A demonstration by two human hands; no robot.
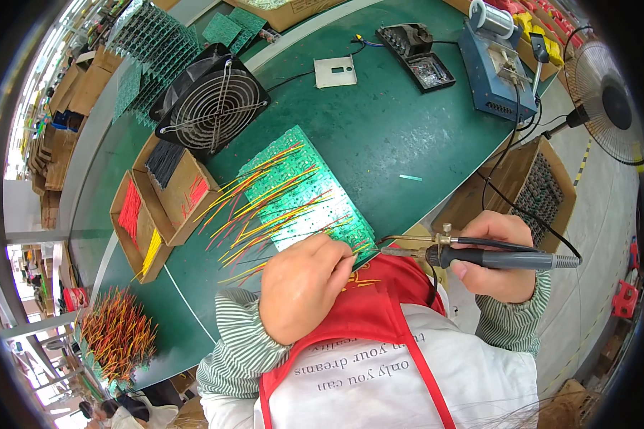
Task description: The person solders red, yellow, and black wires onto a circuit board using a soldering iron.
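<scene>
A green circuit board panel lies on the table in front of me, with rows of red, yellow and black wires sticking out to its left. Over its near edge, my left hand has thumb and forefinger pinched on what looks like a thin wire, partly hidden by the fingers. In my right hand is a soldering iron with a grey and black handle and a solder feed tube clamped alongside. Its tip points left, close to the board's near right corner and my left fingertips.
Left of the board stand cardboard trays of sorted wires, and a black fan behind them. A bundle of wires sits far left. At the back right are a blue solder feeder, a black parts box and a standing fan.
</scene>
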